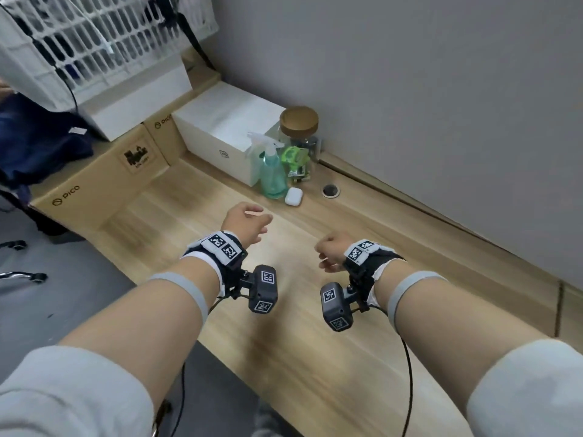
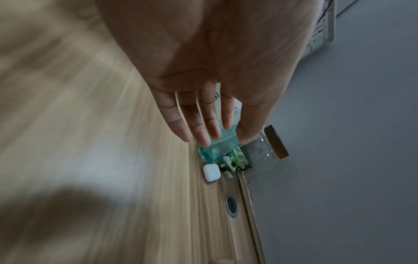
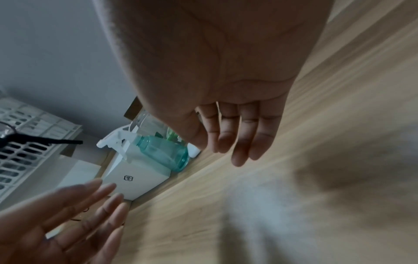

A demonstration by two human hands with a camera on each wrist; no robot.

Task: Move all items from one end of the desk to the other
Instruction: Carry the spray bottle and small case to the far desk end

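At far left a white lattice crate (image 1: 94, 36) is cut off by the frame's top edge, resting on brown cardboard boxes (image 1: 94, 171) with a dark blue cloth (image 1: 38, 137) draped beside it. Next comes a white box (image 1: 220, 134), matte and square-cornered, standing on the pale wood-grain tabletop (image 1: 299, 357).

The left hand (image 1: 244, 223) hovers over the tabletop, fingers (image 2: 203, 121) straight and close together, holding nothing; from its wrist camera they cover the upper part of the bottle. The bottle (image 1: 272, 175), translucent teal plastic with a white trigger head, stands just beside the white box. Pressed against its right side is a green packet (image 1: 295, 159), crinkled and too blurred to read. Behind that stands a clear glass jar (image 1: 303, 137) with a round cork-coloured lid; its dark contents cannot be made out. A small white case (image 1: 293, 196), smooth and rounded, lies in front, near the bottle's base. All four sit clustered at the wall end.

A round metal grommet (image 1: 330, 190) sits in the tabletop further right.

The right hand (image 1: 331, 252) hangs apart from everything, fingers (image 3: 239, 135) loosely bent in the head view, fairly straight from the wrist camera, holding nothing.
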